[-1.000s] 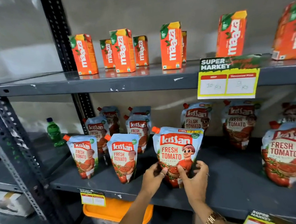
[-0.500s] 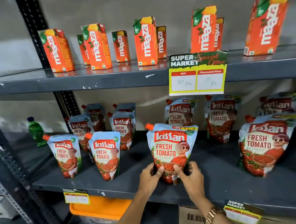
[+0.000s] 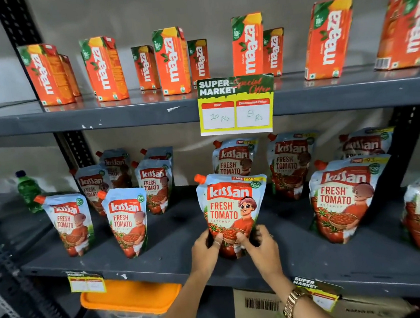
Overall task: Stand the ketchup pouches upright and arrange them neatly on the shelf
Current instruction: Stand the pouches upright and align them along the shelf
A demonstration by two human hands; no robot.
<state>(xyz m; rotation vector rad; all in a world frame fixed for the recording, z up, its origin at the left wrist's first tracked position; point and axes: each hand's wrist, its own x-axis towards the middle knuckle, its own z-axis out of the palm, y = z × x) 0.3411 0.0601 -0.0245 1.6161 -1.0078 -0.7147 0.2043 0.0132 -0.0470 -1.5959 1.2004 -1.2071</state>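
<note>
At six o'clock, nearest the camera, two forearms reach up to the front of the middle shelf (image 3: 162, 263), the right wrist wearing a gold watch (image 3: 293, 302). Both hands grasp the base of the center ketchup pouch (image 3: 231, 208): the left hand (image 3: 206, 252) pinches its lower left corner with the thumb on the printed face, and the right hand (image 3: 262, 248) cups the lower right corner, fingers wrapped behind.

That pouch stands upright near the shelf's front edge, its orange spout at eleven o'clock and its label facing out. To settle it well, I would press the gusseted bottom flat and spread it, square the face to the shelf edge, then ease both hands off together and watch for a lean.

At three o'clock the neighboring pouch (image 3: 343, 197) stands well apart, tilting slightly. At nine o'clock the two front pouches on the left (image 3: 127, 220) stand close together, so the gaps across the front row look uneven.

Farther back, at twelve o'clock, the rear pouches (image 3: 234, 159) stand against the wall. Above them hangs a price tag (image 3: 235, 105), with juice cartons (image 3: 171, 60) on the top shelf.
</note>
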